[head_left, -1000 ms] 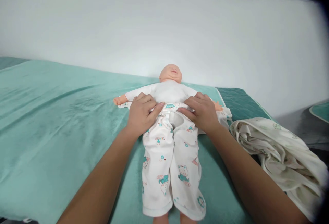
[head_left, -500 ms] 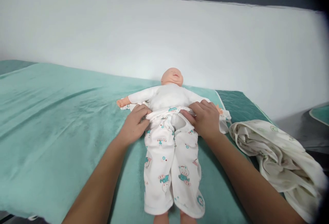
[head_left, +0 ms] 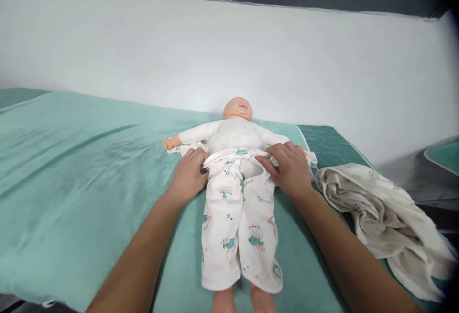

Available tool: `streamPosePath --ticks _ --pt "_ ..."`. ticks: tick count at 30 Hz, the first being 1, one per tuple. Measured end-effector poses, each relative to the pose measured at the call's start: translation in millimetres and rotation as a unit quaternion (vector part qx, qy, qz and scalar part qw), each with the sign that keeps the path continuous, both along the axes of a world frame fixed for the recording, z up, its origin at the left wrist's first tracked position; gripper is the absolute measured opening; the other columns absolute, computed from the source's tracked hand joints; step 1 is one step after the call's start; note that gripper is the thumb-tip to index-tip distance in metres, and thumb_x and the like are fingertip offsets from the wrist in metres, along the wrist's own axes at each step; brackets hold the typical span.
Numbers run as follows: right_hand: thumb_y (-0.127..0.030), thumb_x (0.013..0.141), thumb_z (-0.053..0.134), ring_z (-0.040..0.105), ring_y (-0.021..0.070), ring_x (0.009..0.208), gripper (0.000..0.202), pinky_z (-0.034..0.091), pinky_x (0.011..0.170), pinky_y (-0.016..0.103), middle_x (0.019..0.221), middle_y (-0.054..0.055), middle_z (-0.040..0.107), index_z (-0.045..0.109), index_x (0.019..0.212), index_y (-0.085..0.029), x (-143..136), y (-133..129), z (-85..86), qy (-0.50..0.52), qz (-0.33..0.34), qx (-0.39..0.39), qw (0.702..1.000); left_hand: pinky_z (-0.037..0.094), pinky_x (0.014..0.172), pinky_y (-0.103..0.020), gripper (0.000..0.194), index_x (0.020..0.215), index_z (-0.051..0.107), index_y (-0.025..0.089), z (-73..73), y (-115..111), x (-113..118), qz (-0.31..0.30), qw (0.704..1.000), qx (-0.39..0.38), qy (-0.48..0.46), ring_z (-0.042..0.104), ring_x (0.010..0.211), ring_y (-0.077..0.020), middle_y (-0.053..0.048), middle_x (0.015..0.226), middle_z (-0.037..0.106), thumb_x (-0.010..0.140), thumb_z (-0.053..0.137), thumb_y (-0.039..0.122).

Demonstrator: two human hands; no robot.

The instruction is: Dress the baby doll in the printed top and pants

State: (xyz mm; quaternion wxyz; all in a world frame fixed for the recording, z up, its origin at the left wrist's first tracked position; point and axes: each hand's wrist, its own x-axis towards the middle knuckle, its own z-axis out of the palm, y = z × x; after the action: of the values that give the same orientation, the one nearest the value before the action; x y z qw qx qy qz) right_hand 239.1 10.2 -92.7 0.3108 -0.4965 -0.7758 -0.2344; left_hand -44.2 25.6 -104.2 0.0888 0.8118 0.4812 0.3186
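Observation:
A baby doll (head_left: 236,133) lies on its back, head toward the wall, with white long sleeves on its spread arms. White printed baby pants (head_left: 224,217) cover its legs, and its bare lower legs and feet stick out below. My left hand (head_left: 190,172) grips the waistband at the doll's hip on the left, fingers curled over the edge. On the opposite side my right hand (head_left: 289,167) pinches the waistband between thumb and fingers. Part of another printed garment (head_left: 190,147) shows from under the doll's arms and back.
A crumpled pale patterned cloth (head_left: 376,212) lies to the right of my right forearm. The green sheet (head_left: 89,184) covers the bed under the doll. Behind the doll's head rises a white wall (head_left: 215,50). A darker green quilted mat (head_left: 322,143) shows at the right.
My hands stay at the waistband, the right one shifted slightly outward. More of the doll's lower legs shows below the pants. The view has shifted slightly.

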Motion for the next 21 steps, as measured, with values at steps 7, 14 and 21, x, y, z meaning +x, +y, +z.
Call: streamPosePath --ticks 7,14,21 --pt "-0.042 0.094 0.059 0.049 0.0213 0.077 0.025 0.032 0.071 0.036 0.077 0.003 0.065 0.056 0.082 -0.021 -8 -8 -4.0 -0.007 -0.029 0.065 0.997 0.039 0.073 -0.034 0.008 0.087 0.051 0.022 -5.0 -4 4 0.095 0.994 0.035 0.03 0.057 0.085 -0.0244 -0.004 0.086 0.06 0.08 0.056 0.024" --pt "-0.044 0.095 0.056 0.048 0.021 0.072 0.029 0.033 0.068 0.036 0.068 0.003 0.058 0.053 0.077 -0.022 -10 -5 -6.4 0.021 -0.027 0.049 0.998 0.036 0.068 -0.032 0.014 0.092 0.054 0.023 -4.9 -7 6 0.147 0.988 -0.002 0.044 0.058 0.081 -0.024 -0.003 0.083 0.063 0.078 0.058 0.024" --pt "-0.041 0.091 0.062 0.057 0.0204 0.096 0.025 0.048 0.075 0.033 0.11 0.006 0.059 0.057 0.11 -0.025 -2 -3 -20.0 0.317 0.11 -0.113 0.935 0.036 0.067 -0.028 0.009 0.087 0.052 0.022 1.3 -3 6 0.052 0.995 -0.07 -0.054 0.053 0.079 -0.0179 0.0 0.086 0.06 0.078 0.054 0.023"
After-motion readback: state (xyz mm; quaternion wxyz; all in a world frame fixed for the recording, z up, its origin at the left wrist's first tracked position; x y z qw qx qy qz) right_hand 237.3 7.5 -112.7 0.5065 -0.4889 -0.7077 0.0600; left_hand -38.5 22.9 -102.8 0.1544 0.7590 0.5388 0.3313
